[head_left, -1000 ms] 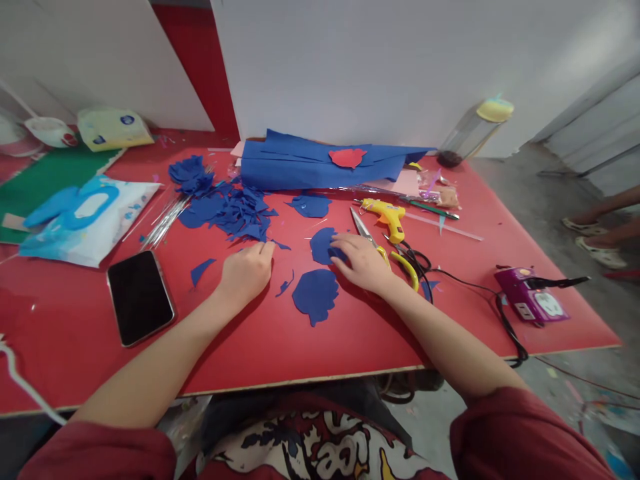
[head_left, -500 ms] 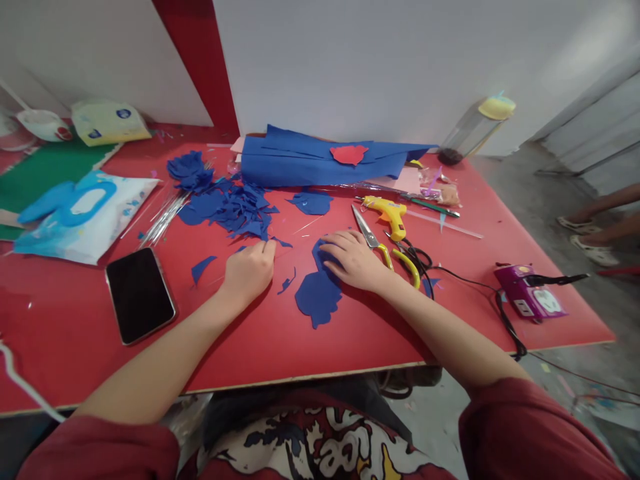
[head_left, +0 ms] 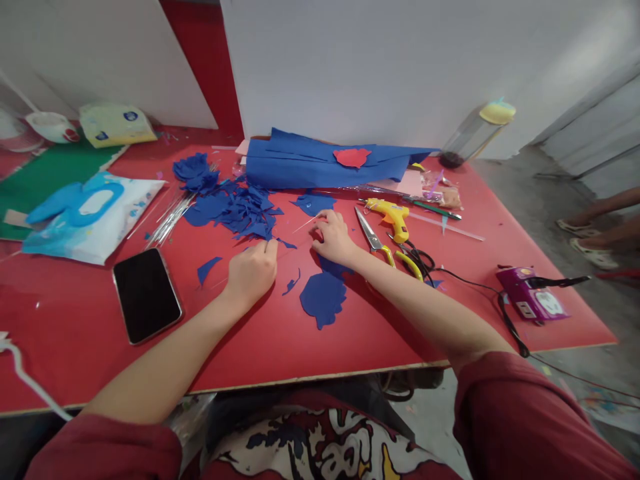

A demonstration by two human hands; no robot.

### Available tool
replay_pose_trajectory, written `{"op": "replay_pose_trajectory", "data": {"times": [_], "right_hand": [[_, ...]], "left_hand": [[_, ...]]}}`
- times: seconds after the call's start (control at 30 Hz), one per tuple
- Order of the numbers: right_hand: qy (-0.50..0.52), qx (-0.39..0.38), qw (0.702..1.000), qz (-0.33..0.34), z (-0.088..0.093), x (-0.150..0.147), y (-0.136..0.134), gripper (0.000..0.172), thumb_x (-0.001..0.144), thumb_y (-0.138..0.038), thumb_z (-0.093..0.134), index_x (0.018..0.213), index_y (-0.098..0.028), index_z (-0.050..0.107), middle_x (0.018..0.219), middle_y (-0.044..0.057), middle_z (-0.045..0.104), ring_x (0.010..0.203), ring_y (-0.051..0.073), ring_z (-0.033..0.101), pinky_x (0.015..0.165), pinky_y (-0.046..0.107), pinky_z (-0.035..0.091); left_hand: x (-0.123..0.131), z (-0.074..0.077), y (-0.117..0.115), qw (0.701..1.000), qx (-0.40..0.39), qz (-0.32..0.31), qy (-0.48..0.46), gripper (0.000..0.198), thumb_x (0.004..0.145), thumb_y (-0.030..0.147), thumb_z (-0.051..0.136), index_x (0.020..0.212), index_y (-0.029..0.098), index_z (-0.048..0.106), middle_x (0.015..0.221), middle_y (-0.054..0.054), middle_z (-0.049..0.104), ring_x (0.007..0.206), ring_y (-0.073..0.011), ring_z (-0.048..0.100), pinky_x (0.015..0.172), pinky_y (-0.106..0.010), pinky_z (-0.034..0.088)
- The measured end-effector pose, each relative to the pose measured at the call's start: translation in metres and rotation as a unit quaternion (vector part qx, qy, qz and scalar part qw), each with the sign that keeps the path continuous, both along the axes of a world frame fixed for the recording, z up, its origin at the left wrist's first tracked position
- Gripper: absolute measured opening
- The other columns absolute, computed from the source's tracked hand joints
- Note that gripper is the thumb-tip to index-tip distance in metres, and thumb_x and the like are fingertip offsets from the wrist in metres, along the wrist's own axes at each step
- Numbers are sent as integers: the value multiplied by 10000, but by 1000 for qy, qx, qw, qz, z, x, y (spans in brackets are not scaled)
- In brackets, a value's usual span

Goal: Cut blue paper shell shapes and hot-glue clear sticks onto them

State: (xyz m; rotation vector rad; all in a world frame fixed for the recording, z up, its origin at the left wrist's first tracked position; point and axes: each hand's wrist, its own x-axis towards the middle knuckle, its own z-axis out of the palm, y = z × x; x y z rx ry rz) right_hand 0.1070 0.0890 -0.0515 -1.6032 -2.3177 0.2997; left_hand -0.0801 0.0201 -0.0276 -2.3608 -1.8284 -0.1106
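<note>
My left hand [head_left: 253,270] rests closed on the red table, fingers curled; whatever it may hold is hidden. Around it lie a small blue scrap [head_left: 209,269] and thin blue slivers [head_left: 291,283]. My right hand [head_left: 333,237] is above the table with fingers bent and apart, close to a thin pale stick [head_left: 306,224]. Below it are a blue cut-out piece with a jagged edge [head_left: 323,300] and another blue piece [head_left: 334,268], partly covered by the wrist. Scissors [head_left: 371,233] with yellow handles lie right of this hand.
A heap of blue pieces [head_left: 243,210], wires [head_left: 173,217] and a phone [head_left: 147,295] lie leftward, beside a wipes pack [head_left: 133,200]. Toward the back are a blue sheet [head_left: 300,163] and a yellow glue gun [head_left: 393,217]. A purple box [head_left: 530,293] with a cable stands right.
My right hand has lifted off the blue pieces and moved up and left toward the thin stick. My left hand stays closed in nearly the same place. The view has shifted slightly.
</note>
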Motion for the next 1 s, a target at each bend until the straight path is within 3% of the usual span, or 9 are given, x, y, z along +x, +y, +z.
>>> {"op": "replay_pose_trajectory", "data": {"times": [0.07,0.13,0.27,0.37,0.57,0.67,0.8,0.9,1.0], "right_hand": [[18,8,1000,1,2,2,-1,464,691,-222,570,1150,-155,555,1311,143,383,1186,309,339,924,455,360],[23,15,1000,2,5,9,-4,571,699,-253,567,1255,-161,478,1339,151,358,1210,311,331,944,475,353],[-27,19,999,1,17,35,-14,442,772,-311,508,1189,-166,526,1305,149,403,1196,305,362,966,487,338],[-109,-4,994,-13,28,62,-29,412,803,-354,488,1162,-162,549,1265,155,434,1145,329,389,899,488,382],[-250,-20,961,-119,37,100,-72,357,847,-306,415,1140,-157,552,1145,188,462,994,327,454,727,424,428],[-260,-13,956,-134,35,105,-89,381,843,-302,404,1175,-164,531,1110,181,465,921,304,478,725,413,416],[-212,13,972,-101,26,107,-101,513,737,-208,465,1245,-132,470,1048,176,467,938,307,485,761,409,409],[-140,-7,985,-98,19,104,-101,585,669,-134,464,1253,-133,437,1015,155,494,899,276,527,746,375,426],[-92,-21,985,-146,16,102,-98,572,634,-129,476,1205,-141,442,1045,160,536,905,285,557,740,374,435]], "left_hand": [[0,0,0,1000,-2,2,-1,306,887,145,314,985,120,603,807,-128,648,737,-266,649,514,-300,423],[0,-1,0,1000,-3,3,-3,306,889,147,315,1001,121,599,818,-128,649,743,-268,649,514,-303,425],[-1,-3,0,1000,-7,0,-3,300,888,145,327,1026,118,592,846,-131,653,742,-262,650,515,-301,427],[-1,-4,1,1000,-10,-11,-1,313,888,135,318,1051,114,584,850,-133,651,732,-260,649,511,-301,425],[2,-6,0,999,-9,-39,12,314,863,97,308,956,119,607,750,-114,635,667,-249,634,473,-287,374],[5,-7,-1,994,11,-111,-2,290,859,116,333,841,132,622,691,-102,622,664,-234,618,478,-287,364],[8,-8,-3,970,42,-237,-29,325,884,165,332,701,146,599,633,-87,595,639,-214,582,522,-309,408],[12,-11,-7,937,52,-340,-59,377,911,159,278,707,144,595,707,-103,625,713,-209,587,662,-345,473],[16,-16,-12,911,73,-396,-85,383,935,186,260,783,122,605,863,-138,666,868,-222,613,813,-385,488]]}}
